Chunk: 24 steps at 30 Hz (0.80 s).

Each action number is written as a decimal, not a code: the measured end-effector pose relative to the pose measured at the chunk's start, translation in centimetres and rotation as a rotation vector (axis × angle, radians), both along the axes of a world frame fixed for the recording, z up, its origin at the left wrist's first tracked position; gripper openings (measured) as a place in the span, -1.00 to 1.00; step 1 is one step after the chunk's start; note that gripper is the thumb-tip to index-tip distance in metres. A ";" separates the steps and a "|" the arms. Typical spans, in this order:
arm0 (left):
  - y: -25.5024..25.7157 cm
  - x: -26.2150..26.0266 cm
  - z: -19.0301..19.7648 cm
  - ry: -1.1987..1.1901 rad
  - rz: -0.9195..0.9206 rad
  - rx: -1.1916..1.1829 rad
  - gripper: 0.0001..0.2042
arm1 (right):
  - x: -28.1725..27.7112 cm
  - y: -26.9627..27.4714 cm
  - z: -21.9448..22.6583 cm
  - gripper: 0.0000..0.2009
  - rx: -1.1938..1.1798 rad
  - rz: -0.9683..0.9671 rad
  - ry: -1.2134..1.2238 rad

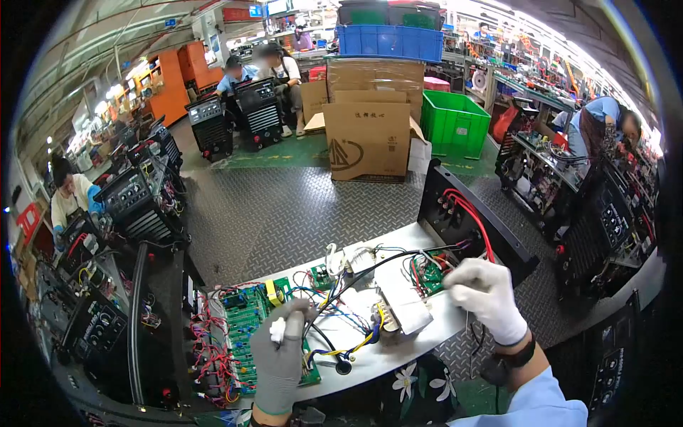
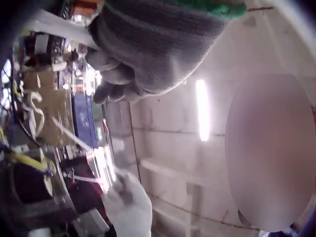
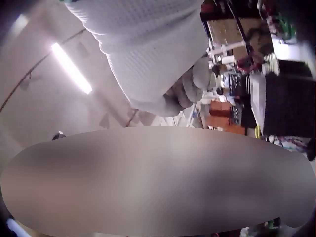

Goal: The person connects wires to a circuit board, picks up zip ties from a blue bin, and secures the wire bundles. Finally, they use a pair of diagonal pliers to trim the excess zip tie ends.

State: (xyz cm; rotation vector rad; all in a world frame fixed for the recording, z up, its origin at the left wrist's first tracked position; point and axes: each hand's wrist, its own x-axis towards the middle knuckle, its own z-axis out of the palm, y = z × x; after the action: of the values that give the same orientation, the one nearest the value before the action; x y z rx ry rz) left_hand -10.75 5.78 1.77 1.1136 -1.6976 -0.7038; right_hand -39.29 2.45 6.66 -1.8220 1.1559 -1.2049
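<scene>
My left hand point(image 1: 279, 356), in a grey knit glove, grips a bundle of white cable ties point(image 1: 277, 330) over the green circuit board point(image 1: 245, 338). In the left wrist view the white bundle sticks out past its curled fingers. My right hand point(image 1: 487, 299), in a white glove, is raised at the right end of the metal chassis point(image 1: 348, 377), near a small green board point(image 1: 429, 274). Its fingers are curled, and thin white strips like cable ties point(image 2: 74, 135) extend from them in the left wrist view. Black, blue and yellow wires point(image 1: 364, 343) run between the hands.
A black upright panel point(image 1: 455, 206) with red cables stands at the chassis's right end. Black machine housings point(image 1: 142, 206) line the left side, others the right. Beyond the checkered floor stand a cardboard box point(image 1: 366, 142) and a green bin point(image 1: 455, 124). Several people work nearby.
</scene>
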 end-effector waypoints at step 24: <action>-4.7 -1.3 -5.2 -0.046 -0.008 0.720 -0.79 | 9.7 -16.2 -4.8 -0.70 -0.501 0.533 1.690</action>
State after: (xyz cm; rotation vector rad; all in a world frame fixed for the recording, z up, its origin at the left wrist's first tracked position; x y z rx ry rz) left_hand -12.06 1.07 -3.43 1.6125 -1.5132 -1.3639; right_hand -29.54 -13.72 1.81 -3.2856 0.8740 0.7411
